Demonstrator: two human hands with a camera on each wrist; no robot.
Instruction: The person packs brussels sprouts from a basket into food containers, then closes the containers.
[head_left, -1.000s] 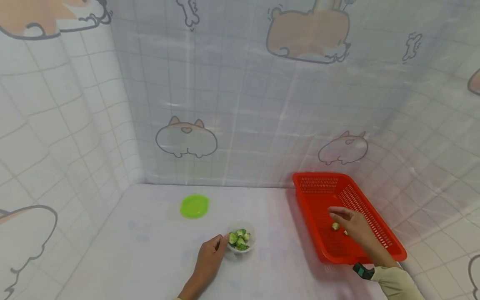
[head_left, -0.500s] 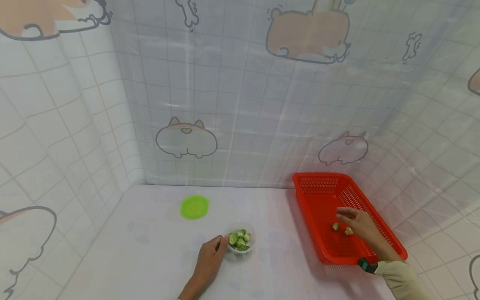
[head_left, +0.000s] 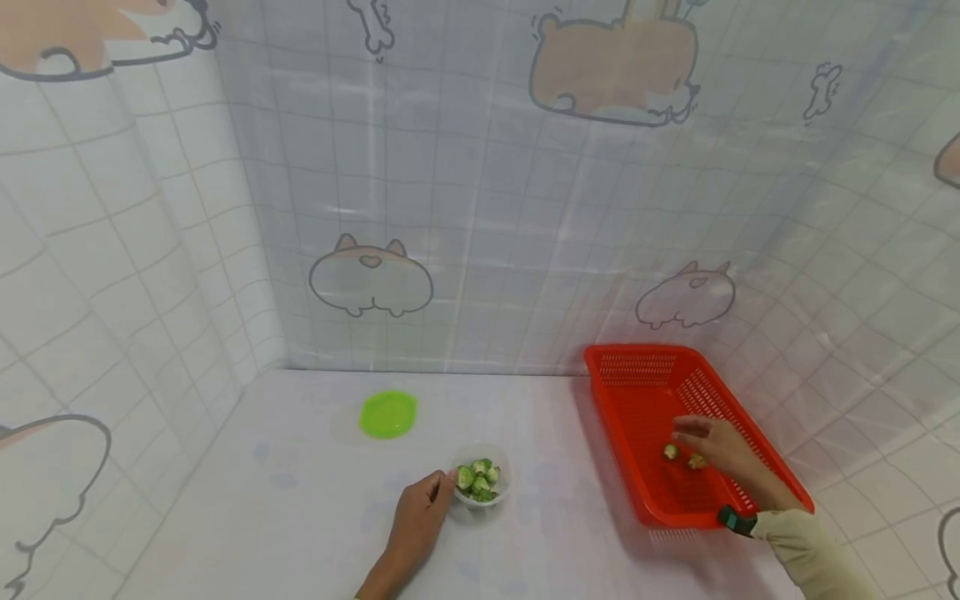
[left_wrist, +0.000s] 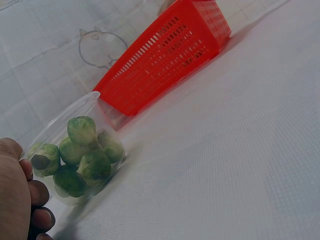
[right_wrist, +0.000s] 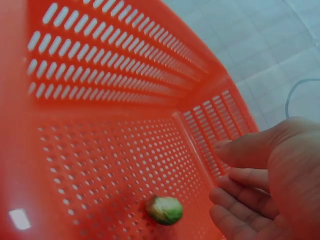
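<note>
My left hand point(head_left: 422, 510) pinches the left rim of a clear bowl point(left_wrist: 75, 111) on the table. Several green Brussels sprouts point(head_left: 478, 480) lie in the bowl. Over the right part of a red plastic basket point(head_left: 626, 450) hovers my right hand point(head_left: 716, 448); its fingers are loosely bent and I see nothing between them. Beneath it on the basket floor, one Brussels sprout point(head_left: 671, 452) lies to the left and a yellowish Brussels sprout point(head_left: 697, 461) sits close under the hand. The right wrist view shows a single Brussels sprout point(right_wrist: 164, 210), apart from the fingers.
A bright green lid-like disc point(head_left: 389, 414) lies on the white table point(head_left: 300, 500), behind and left of the bowl. Tall basket sides surround my right hand. Patterned sheets point(head_left: 480, 208) stand at the back and both sides, the right one close to the basket.
Since the first frame my right hand has shifted a little to the right, and the sprout beneath it shows more fully. The left hand and bowl stay put.
</note>
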